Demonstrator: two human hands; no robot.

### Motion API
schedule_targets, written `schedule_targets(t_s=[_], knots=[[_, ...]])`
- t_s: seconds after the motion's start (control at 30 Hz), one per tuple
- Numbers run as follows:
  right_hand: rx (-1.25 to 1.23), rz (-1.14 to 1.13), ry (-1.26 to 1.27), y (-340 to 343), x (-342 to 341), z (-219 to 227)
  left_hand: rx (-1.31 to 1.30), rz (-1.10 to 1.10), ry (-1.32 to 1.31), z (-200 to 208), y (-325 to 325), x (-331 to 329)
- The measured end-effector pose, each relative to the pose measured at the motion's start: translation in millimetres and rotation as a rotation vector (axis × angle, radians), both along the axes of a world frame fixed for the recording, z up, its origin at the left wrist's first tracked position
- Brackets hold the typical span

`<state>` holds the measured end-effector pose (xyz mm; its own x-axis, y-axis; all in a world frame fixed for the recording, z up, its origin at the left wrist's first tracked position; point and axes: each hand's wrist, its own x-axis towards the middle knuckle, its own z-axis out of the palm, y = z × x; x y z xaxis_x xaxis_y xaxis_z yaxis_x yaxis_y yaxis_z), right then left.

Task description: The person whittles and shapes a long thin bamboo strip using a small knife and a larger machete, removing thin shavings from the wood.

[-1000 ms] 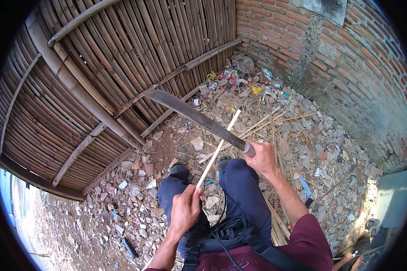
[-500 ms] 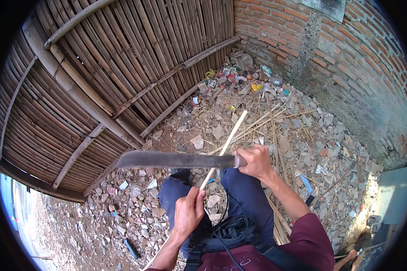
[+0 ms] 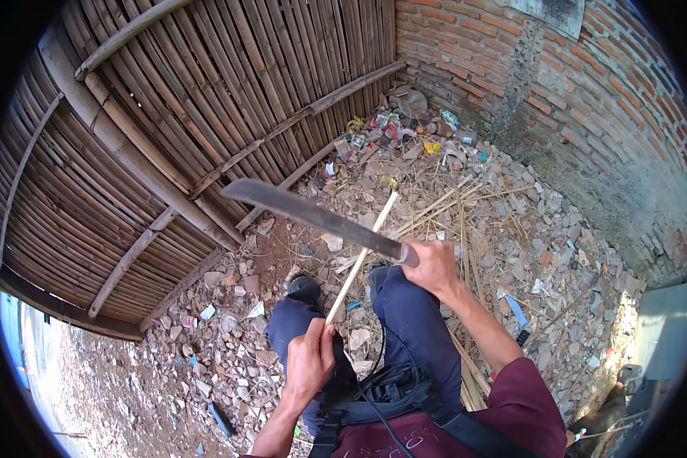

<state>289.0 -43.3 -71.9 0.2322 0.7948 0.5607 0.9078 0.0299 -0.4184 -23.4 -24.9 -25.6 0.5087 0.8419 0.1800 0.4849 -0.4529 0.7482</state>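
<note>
My right hand (image 3: 433,267) is closed around the handle of a machete (image 3: 313,217). Its long dark blade points to the far left, tip raised and slightly blurred. In my left hand (image 3: 310,360), fingers wrapped round its lower part, is a pale, thin bamboo stick (image 3: 351,278) slanting away to the far right. The blade crosses over the stick's upper half near the handle; whether the two touch I cannot tell. Both hands are above my knees, where dark blue trousers (image 3: 408,317) show.
A bamboo-slat wall (image 3: 282,76) stands at the left, a brick wall (image 3: 481,61) at the far right. Stony rubble (image 3: 229,351) with litter covers the ground. Cut bamboo strips (image 3: 466,237) lie beyond my right hand. Part of another person (image 3: 576,437) shows at the lower right.
The machete has swung from nearly level to a slant, its tip rising toward the far side. My left hand and the stick have shifted slightly left.
</note>
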Motion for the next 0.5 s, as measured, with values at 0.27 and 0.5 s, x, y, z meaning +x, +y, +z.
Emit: schedule_targets(t_s=[0.27,0.5], knots=[[-0.028,-0.172,0.066,18,30,3,-0.106,0.032,0.066,12,-12,-17],[-0.111,-0.181,0.014,14,27,18,-0.158,-0.054,0.006,28,-21,-13]])
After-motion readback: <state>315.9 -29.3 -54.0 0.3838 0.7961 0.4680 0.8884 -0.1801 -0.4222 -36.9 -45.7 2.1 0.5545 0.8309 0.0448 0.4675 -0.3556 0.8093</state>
